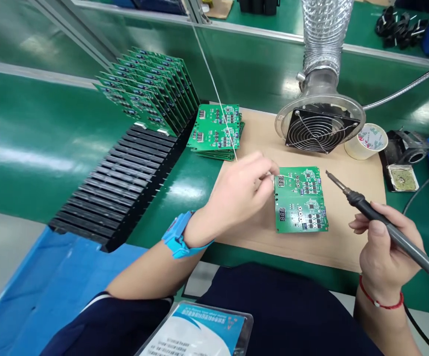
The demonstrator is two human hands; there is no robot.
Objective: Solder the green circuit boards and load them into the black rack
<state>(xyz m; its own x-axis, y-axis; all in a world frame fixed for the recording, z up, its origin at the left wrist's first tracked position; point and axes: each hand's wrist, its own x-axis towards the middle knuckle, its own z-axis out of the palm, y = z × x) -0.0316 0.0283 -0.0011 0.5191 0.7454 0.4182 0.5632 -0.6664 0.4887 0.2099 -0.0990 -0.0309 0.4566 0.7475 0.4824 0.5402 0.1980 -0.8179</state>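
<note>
Step in hand judged to be hand-soldering on one flat, green rectangular circuit board (pixel 299 200), which lay on a brown paper-like sheet (pixel 251 240) on the green tabletop (pixel 185 190), between the hands. Left hand (pixel 235 190): thumb and index fingers pinched one thin white wire (pixel 218 94), its free end over the board's upper left part. Right hand (pixel 388 247): fingers closed around one black-handled soldering iron (pixel 359 200), tip just beyond the board's right edge. Next move, in my judgement, called for iron tip and wire end to meet at one joint, both steady. Counts: two black digit displays on the flat board; one stack of green boards (pixel 214 126), lower layers uncountable; one black slotted rack (pixel 114 178) with upright green boards (pixel 155 89), overlapping, roughly ten; one black fan with wire guard (pixel 316 131); one cream roll (pixel 368 141); one yellowish square sponge (pixel 403 178).
</note>
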